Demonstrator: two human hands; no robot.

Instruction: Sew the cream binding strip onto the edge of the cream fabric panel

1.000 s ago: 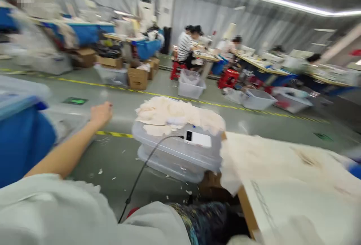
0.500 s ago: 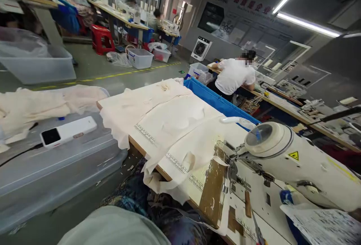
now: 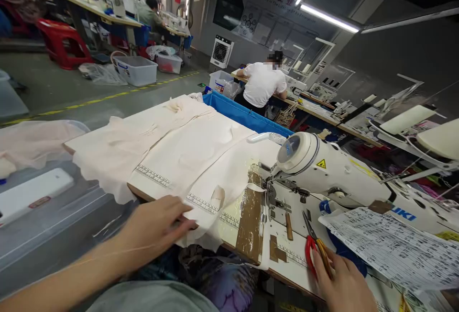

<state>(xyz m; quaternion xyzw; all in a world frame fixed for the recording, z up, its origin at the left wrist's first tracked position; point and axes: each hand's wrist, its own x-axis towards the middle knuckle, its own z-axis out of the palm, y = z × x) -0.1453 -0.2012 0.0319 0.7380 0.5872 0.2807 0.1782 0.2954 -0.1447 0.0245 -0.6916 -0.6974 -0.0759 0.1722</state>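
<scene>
Left of the sewing machine (image 3: 333,171), my left hand (image 3: 161,221) hovers half-open, empty, by cloth (image 3: 118,156); before the machine, my right hand (image 3: 344,281) grips scissors (image 3: 314,236) blades-away, presumably for safety.

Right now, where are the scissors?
The scissors are at lower right in the head view, at the right hand, between the brown-handled tool and the printed paper.

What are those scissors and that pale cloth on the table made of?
Scissors: probably metal blades, dark grey and narrow; the smooth red and orange handles look like plastic. Pale cloth: soft, matte, thin fabric, judging by its wrinkles and drooping edge; which fibre, I can't tell.
</scene>
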